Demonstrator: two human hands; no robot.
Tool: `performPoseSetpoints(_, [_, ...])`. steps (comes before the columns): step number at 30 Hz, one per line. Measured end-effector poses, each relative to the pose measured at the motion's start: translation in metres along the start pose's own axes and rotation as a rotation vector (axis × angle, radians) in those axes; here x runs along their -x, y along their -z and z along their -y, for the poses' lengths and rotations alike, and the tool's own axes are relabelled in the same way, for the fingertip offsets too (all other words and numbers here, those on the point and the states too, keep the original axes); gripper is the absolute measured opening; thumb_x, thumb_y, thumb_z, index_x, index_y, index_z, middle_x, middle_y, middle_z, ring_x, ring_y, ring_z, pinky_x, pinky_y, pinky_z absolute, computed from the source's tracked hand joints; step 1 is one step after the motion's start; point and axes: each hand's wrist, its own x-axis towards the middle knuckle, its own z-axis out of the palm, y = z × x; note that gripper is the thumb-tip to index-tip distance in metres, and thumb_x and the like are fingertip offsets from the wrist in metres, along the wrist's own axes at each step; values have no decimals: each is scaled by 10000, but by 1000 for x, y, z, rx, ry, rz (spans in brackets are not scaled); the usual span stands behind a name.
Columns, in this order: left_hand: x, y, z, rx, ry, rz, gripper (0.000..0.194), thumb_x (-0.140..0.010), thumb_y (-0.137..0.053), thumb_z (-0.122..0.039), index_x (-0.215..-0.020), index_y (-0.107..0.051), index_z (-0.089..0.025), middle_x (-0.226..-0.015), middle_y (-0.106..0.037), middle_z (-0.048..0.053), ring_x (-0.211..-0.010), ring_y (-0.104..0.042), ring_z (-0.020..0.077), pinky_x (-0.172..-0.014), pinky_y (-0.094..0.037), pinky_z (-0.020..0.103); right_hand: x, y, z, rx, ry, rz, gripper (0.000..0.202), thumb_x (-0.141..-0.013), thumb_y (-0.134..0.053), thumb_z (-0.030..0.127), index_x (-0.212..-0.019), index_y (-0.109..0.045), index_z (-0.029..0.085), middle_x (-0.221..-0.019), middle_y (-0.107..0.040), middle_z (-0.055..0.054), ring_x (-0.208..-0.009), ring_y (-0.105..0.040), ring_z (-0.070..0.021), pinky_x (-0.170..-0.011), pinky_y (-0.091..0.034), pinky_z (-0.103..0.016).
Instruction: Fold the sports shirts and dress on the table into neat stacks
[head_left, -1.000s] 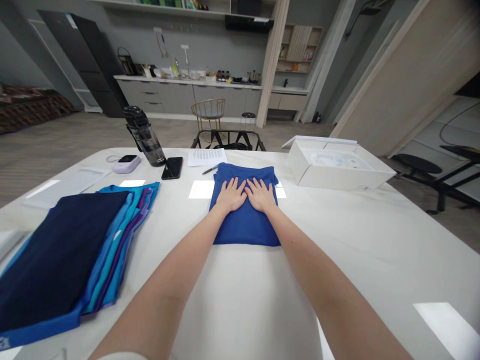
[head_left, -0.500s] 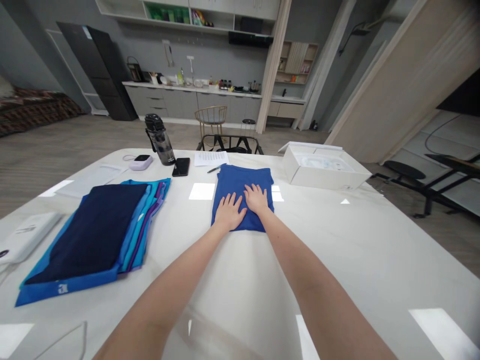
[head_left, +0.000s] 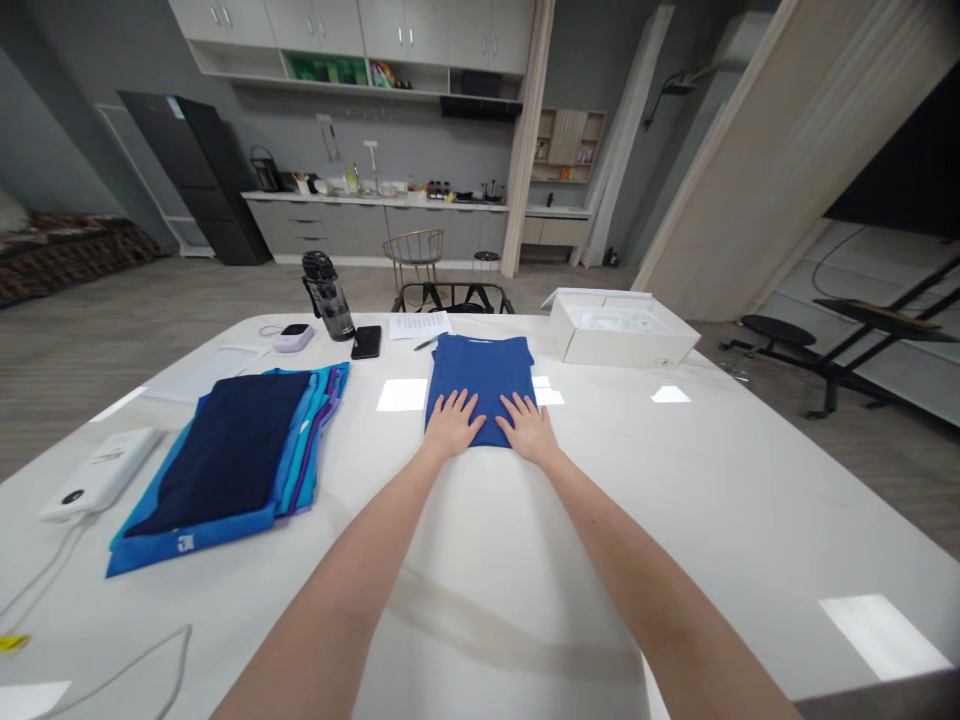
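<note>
A folded blue garment (head_left: 481, 375) lies flat on the white table (head_left: 480, 560) in front of me. On its near left corner rests my left hand (head_left: 452, 424), open, palm down with fingers spread. My right hand (head_left: 528, 428) lies open the same way on the near right corner. Bare cloth shows between the two thumbs. Off to the left is a stack of folded clothes (head_left: 225, 450), dark navy on top with blue, turquoise and purple layers beneath.
A white box (head_left: 622, 340) with its lid raised stands at the back right. Behind the stack are a water bottle (head_left: 330, 300), a black phone (head_left: 367, 342), a lilac device (head_left: 292, 338), a pen (head_left: 427, 342) and printed paper (head_left: 417, 325). A white power bank (head_left: 105, 475) with cables lies left.
My right hand has slid from the middle of the blue garment toward its near right corner. My left hand stays near the left corner. The view has tilted up slightly.
</note>
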Motion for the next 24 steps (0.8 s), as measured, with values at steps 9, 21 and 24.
performPoseSetpoints(9, [40,21,-3,77,-64,101,611,-1043,-264,-505,-1593,-284,-241,-1666,-245,60,-1541,-203,252,-1246,-160,504,21,27,-5,48,-112,-127,617,-1063,-227,465,-1571,-347,136,-1644,-264,-172,-1528,-171,-324,-1198,-63,-624])
performPoseSetpoints(21, [94,30,0,54,-124,128,552,-1060,-260,-419,-1563,-364,-217,-1640,-307,84,-1524,-258,247,-1232,-240,464,74,-2,19,-29,140,29,635,-1057,-181,545,-1605,-270,237,-1664,-235,-57,-1538,-190,-236,-1234,-105,-510])
performPoseSetpoints(24, [103,33,10,36,-80,90,520,-1050,-304,-310,-1542,-403,-175,-1619,-341,127,-1505,-309,242,-1212,-293,428,83,3,4,-16,61,48,647,-1056,-171,548,-1611,-247,225,-1671,-200,-74,-1544,-165,-236,-1224,-117,-541])
